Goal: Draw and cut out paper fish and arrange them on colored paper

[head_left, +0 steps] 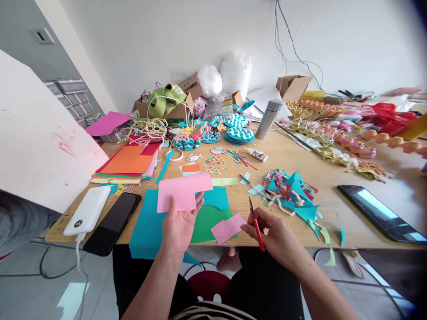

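My left hand (180, 224) holds a large pink paper (180, 189) with a notch in its lower right, thumb on the front and fingers behind. In my right hand (271, 231) are red-handled scissors (256, 231), blades pointing up and away. That hand's thumb and finger also touch the edge of a smaller pink piece (228, 227), which bears a drawn outline. Under both hands' work lie a green sheet (208, 222) and blue sheets (143, 231) at the table's front edge.
A black phone (113, 222) and a white power bank (87, 210) lie left. Coloured paper (126, 160) is stacked behind them. Scraps (293, 191) pile up right of centre, a tablet (380, 213) lies far right. A steel bottle (268, 119) and glue (258, 154) stand farther back.
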Motion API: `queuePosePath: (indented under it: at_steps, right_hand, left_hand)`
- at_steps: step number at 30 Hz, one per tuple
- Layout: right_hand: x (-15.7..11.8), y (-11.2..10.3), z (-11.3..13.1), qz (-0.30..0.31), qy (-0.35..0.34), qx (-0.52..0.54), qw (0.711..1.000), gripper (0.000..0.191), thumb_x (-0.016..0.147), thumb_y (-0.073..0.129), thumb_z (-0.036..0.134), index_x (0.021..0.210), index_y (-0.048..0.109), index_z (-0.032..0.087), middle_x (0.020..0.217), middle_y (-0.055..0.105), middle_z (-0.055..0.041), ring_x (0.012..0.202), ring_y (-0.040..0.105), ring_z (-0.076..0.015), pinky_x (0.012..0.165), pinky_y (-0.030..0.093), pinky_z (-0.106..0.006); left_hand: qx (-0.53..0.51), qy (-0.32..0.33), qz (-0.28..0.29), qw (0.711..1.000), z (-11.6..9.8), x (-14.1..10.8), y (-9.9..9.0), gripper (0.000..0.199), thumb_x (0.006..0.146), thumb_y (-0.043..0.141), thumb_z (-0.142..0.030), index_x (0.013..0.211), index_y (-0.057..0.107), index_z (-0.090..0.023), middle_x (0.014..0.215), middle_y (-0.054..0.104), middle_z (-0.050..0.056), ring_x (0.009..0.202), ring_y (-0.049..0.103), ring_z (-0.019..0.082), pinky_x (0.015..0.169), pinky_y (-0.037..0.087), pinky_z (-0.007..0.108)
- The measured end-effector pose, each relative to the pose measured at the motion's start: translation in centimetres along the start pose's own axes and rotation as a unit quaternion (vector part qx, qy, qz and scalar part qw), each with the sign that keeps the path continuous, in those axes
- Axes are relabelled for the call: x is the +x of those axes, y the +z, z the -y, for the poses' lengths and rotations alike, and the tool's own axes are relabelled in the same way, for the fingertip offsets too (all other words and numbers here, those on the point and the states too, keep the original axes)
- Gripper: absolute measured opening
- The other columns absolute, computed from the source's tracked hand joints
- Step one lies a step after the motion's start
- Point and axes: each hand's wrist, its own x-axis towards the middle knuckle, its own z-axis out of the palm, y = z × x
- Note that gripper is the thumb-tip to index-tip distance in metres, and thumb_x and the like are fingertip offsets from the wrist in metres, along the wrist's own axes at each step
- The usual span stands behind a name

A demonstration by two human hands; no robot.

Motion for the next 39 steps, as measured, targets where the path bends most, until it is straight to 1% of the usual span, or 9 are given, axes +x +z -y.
queuePosePath:
  at_steps: [3,6,10,16,23,27,33,36,39]
  right_hand:
    - [0.9,0.1,-1.1,-0.024,-0.068,-0.120,0.990,0.005,0.085,0.053,0.026,0.085,0.054,0.021,0.085,0.066,-0.0050,0.080,0.059,-0.0191,0.073,0.043,-0.031]
    - [1.2,0.9,-1.4,-0.003,-0.137,-0.194,0.971,0.022,0.081,0.044,0.008,0.095,0.055,0.020,0.097,0.066,-0.0086,0.095,0.059,-0.0219,0.082,0.041,-0.036]
    - [1.4,1.3,-1.0,0.025,-0.162,-0.250,0.954,0.020,0.080,0.042,0.005,0.088,0.054,0.019,0.092,0.066,-0.0095,0.090,0.058,-0.0223,0.078,0.041,-0.036]
    - [2.3,1.1,-1.2,0.034,-0.153,-0.252,0.955,0.023,0.073,0.042,0.000,0.079,0.048,0.021,0.087,0.062,-0.0072,0.085,0.055,-0.0213,0.075,0.041,-0.034]
    - [2.9,1.1,-1.3,0.072,-0.118,-0.214,0.967,0.016,0.079,0.043,0.006,0.078,0.049,0.022,0.084,0.061,-0.0068,0.080,0.055,-0.0206,0.072,0.044,-0.033]
    - [4.1,-0.4,0.1,0.100,-0.077,-0.135,0.983,0.012,0.085,0.052,0.023,0.074,0.051,0.022,0.076,0.061,-0.0042,0.070,0.056,-0.0182,0.065,0.044,-0.031]
    - [12.4,-1.7,4.5,0.032,-0.121,-0.031,0.992,0.022,0.080,0.065,0.039,0.074,0.056,0.020,0.072,0.063,-0.0026,0.068,0.056,-0.0162,0.065,0.044,-0.027]
    - [18.2,0.7,6.0,-0.001,-0.109,-0.088,0.990,0.020,0.075,0.069,0.033,0.072,0.056,0.019,0.070,0.065,-0.0027,0.063,0.057,-0.0153,0.058,0.041,-0.025]
    - [22.6,4.1,6.7,-0.003,-0.072,-0.247,0.966,0.007,0.079,0.062,0.024,0.078,0.059,0.017,0.075,0.068,-0.0052,0.066,0.060,-0.0162,0.055,0.037,-0.024]
  left_hand:
    - [0.030,0.021,-0.015,0.999,-0.4,-0.4,0.2,0.039,0.092,0.054,-0.032,0.131,0.055,-0.027,0.130,0.061,0.008,0.123,0.055,0.028,0.102,0.046,0.048]
    - [0.057,0.050,-0.043,0.996,-1.3,-0.9,0.1,0.041,0.089,0.058,-0.025,0.130,0.056,-0.027,0.126,0.064,0.006,0.123,0.055,0.025,0.101,0.047,0.039]
    - [0.080,0.052,-0.094,0.991,-3.2,-1.2,-1.2,0.042,0.087,0.061,-0.024,0.129,0.058,-0.023,0.120,0.068,0.007,0.117,0.059,0.024,0.094,0.052,0.032]
    - [0.079,0.013,-0.220,0.972,-4.6,-0.8,-3.5,0.041,0.090,0.051,-0.013,0.130,0.056,-0.018,0.108,0.072,0.009,0.098,0.069,0.020,0.079,0.058,0.026]
    - [0.078,-0.001,-0.248,0.966,-4.7,-0.4,-4.2,0.039,0.089,0.052,-0.008,0.126,0.058,-0.016,0.104,0.073,0.008,0.087,0.071,0.017,0.075,0.060,0.025]
    - [0.071,-0.017,-0.258,0.963,-5.2,-0.3,-3.8,0.036,0.088,0.054,-0.009,0.123,0.060,-0.015,0.102,0.074,0.008,0.085,0.072,0.018,0.078,0.060,0.027]
    - [0.049,-0.003,-0.256,0.966,-6.9,-0.5,-3.0,0.038,0.090,0.051,-0.011,0.127,0.058,-0.014,0.102,0.073,0.011,0.087,0.071,0.019,0.075,0.060,0.027]
    - [0.049,0.028,-0.272,0.961,-7.9,-1.0,-2.6,0.039,0.090,0.050,-0.012,0.128,0.057,-0.016,0.099,0.074,0.010,0.087,0.071,0.019,0.067,0.059,0.024]
    - [0.046,0.058,-0.303,0.950,-9.1,-1.3,-2.0,0.039,0.090,0.050,-0.013,0.129,0.057,-0.018,0.094,0.074,0.007,0.086,0.071,0.019,0.067,0.059,0.025]
